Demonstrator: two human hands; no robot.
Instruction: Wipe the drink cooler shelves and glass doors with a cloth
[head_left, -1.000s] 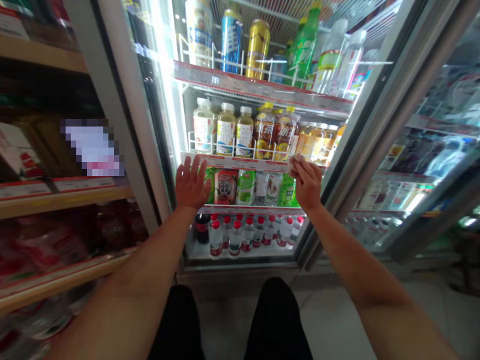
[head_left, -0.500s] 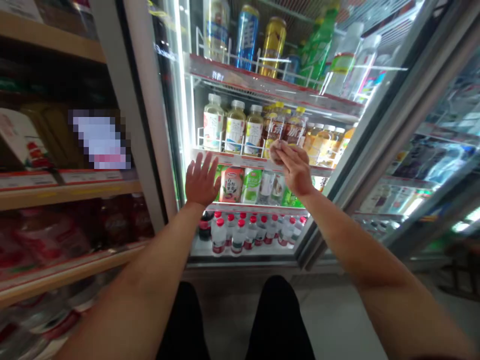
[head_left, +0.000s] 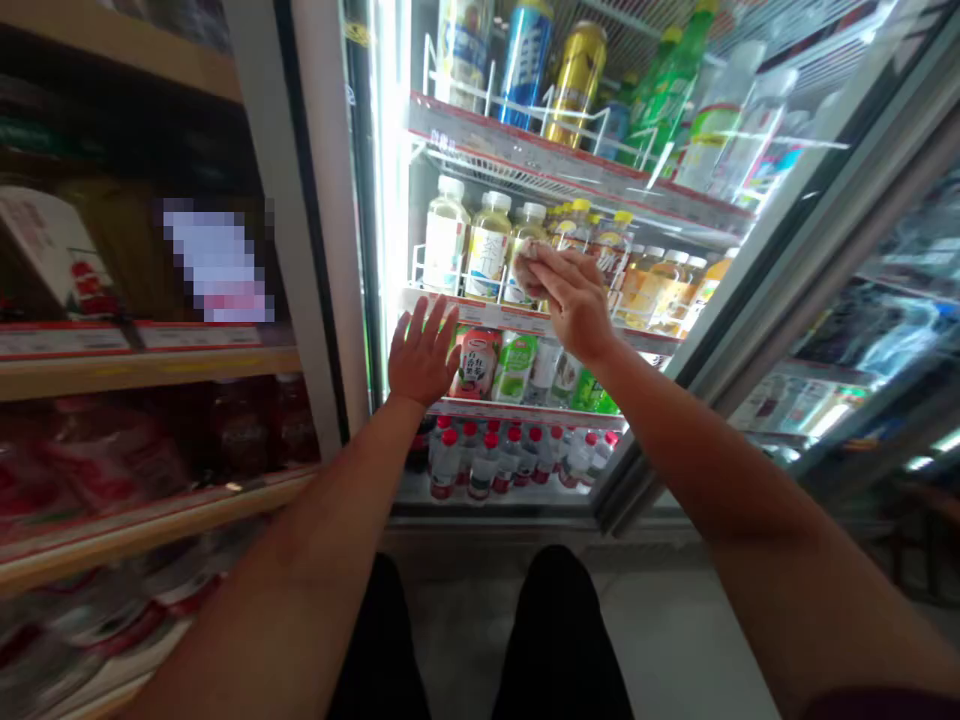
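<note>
I face an open drinks fridge. My left hand (head_left: 421, 352) is open, fingers spread, resting flat against the front rail of a middle shelf (head_left: 491, 315), next to a red-and-white carton (head_left: 475, 362). My right hand (head_left: 571, 297) is closed round a small pale crumpled wad (head_left: 526, 262), perhaps a cloth or tissue. It presses the wad against the pale tea bottles (head_left: 487, 245) on the shelf above the rail. Yellow-capped amber bottles (head_left: 611, 245) stand just right of it.
The glass fridge door (head_left: 780, 260) stands swung open on the right. Cans and green bottles (head_left: 577, 70) fill the top shelf; red-capped water bottles (head_left: 510, 455) fill the bottom. Wooden store shelves (head_left: 142, 370) with packaged goods run along the left. My dark-trousered knees (head_left: 555, 620) are below.
My right hand with the wad has moved up and left, from the shelf rail onto the tea bottles. My left hand stayed on the rail. The view shifted closer and rightward.
</note>
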